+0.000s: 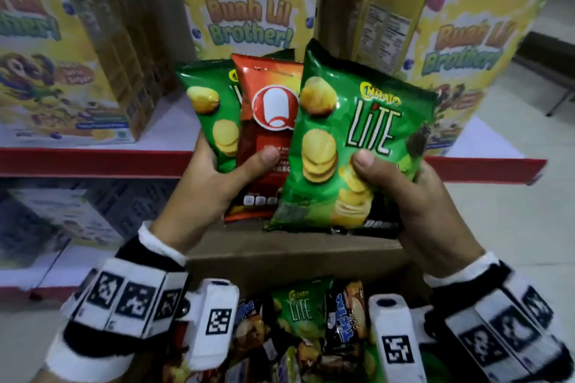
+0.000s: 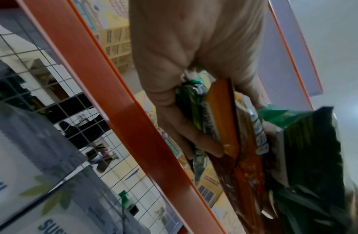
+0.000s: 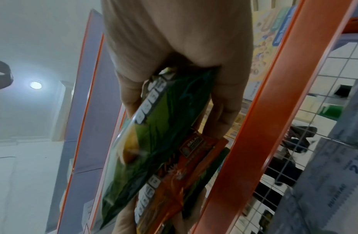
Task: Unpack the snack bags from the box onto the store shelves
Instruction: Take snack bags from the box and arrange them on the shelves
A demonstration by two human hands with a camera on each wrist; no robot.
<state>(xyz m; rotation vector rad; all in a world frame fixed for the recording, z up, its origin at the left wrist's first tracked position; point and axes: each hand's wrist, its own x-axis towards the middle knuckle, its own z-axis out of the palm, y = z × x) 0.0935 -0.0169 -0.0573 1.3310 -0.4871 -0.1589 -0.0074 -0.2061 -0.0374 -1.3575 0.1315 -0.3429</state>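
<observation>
Shelves (image 1: pixel 93 162) with red front edges fill the background, the upper one carrying tall yellow cereal boxes (image 1: pixel 249 6) with a bare strip of shelf in front of them. Below the hands sits the open cardboard box (image 1: pixel 280 258), more snack bags (image 1: pixel 298 308) lying loose inside it. Held up between box and shelf is a fan of three bags. The right hand (image 1: pixel 413 193) grips the front green bag (image 1: pixel 357 140), thumb pressed on its face and fingers curled behind. The left hand (image 1: pixel 211 186) grips the red bag (image 1: pixel 267 134) and the rear green bag (image 1: pixel 208 112) together, thumb across the red one.

The step in hand looks like carrying this handful to the shelf. To do it well, keep the pinch low on the seams so the chips are not crushed, and set the bags down upright, faces outward, in the free strip ahead of the cereal boxes. Placing the right hand's bag first would free that hand to steady the left pair, which could otherwise slide apart.
</observation>
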